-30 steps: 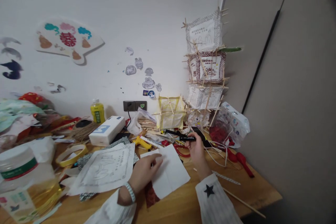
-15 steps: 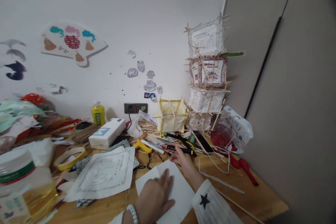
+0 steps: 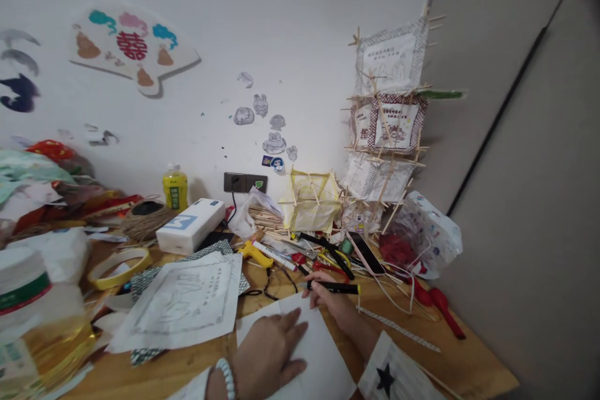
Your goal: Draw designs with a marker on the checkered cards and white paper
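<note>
My left hand (image 3: pixel 269 347) lies on a folded white sheet of paper (image 3: pixel 323 356), fingers stretched and apart, pressing it to the wooden table. At the paper's far edge, my right hand (image 3: pixel 330 300) is closed around a slim black tool (image 3: pixel 334 288) with a yellow end. It lies nearly level; a thin greyish tip points left, though its kind is unclear. Left of the paper, a drawn and lettered sheet (image 3: pixel 187 300) rests on patterned paper. A yellow glue gun (image 3: pixel 255 254) lies behind my hands.
A tall stick-and-paper tower (image 3: pixel 389 119) stands at the back right beside a small yellow stick frame (image 3: pixel 312 200). A phone (image 3: pixel 365 253) leans there. Tape (image 3: pixel 119 269), a white box (image 3: pixel 190 225) and a big jar (image 3: pixel 28 325) crowd the left.
My right hand has drawn the black tool out of the clutter and towards the paper's far edge. My left hand stays on the paper. The camera view has shifted slightly.
</note>
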A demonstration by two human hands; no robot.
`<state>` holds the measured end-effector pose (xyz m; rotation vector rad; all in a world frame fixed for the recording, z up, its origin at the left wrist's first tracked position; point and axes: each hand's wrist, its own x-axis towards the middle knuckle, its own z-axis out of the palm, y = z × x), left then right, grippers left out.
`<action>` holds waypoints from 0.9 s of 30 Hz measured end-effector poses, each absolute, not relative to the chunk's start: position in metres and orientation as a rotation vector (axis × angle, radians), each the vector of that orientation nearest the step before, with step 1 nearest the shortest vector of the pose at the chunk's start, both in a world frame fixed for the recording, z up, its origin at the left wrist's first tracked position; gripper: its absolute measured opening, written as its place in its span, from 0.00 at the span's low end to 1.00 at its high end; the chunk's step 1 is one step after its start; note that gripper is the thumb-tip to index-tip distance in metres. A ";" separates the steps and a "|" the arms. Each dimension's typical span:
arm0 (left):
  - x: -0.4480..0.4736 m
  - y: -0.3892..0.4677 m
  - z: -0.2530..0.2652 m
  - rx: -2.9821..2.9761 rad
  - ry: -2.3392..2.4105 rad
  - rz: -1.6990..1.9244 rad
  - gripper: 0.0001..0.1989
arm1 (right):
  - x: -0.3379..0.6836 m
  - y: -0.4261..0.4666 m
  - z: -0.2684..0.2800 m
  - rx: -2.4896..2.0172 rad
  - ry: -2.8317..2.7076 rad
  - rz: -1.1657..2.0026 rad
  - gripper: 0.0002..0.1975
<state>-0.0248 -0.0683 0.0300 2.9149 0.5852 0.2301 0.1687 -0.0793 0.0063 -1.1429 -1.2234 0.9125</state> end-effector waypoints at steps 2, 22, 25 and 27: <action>-0.023 -0.074 0.027 2.945 0.519 0.135 0.25 | 0.168 -0.080 0.008 -1.164 -1.300 0.825 0.16; -0.032 -0.042 0.030 2.956 0.759 0.130 0.27 | 0.176 -0.061 -0.001 -1.244 -1.429 0.477 0.10; -0.033 -0.045 0.029 2.974 0.729 0.143 0.27 | 0.173 -0.063 -0.007 -1.256 -1.340 0.650 0.11; -0.033 -0.047 0.028 2.988 0.714 0.173 0.26 | 0.172 -0.065 -0.009 -1.272 -1.334 0.682 0.13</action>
